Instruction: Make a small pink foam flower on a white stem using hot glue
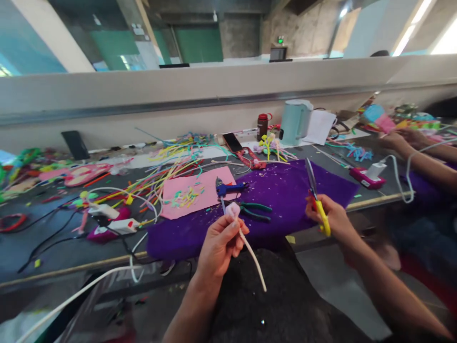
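My left hand (222,240) is closed in a pinch around a white pipe cleaner (255,259), whose straight tail hangs down to the right. Above the fingertips, a pale pink-white bent loop (233,209) shows at the top of it. To the right, my right hand (330,216) grips a pair of scissors (322,214) with yellow handles, blades pointing up and away. Just beyond my left hand lie green-handled pliers (255,211) and a blue glue gun or similar tool (230,188), its exact kind unclear. A purple cloth (285,190) lies underneath.
Pink paper (169,193) holds several cut bits. Long coloured pipe cleaners (185,157) spread across the back left. A phone (233,143), brown bottle (262,127) and teal kettle (294,123) stand farther back. Power strips (107,231) and cables lie left. Another person's hands (396,138) work at right.
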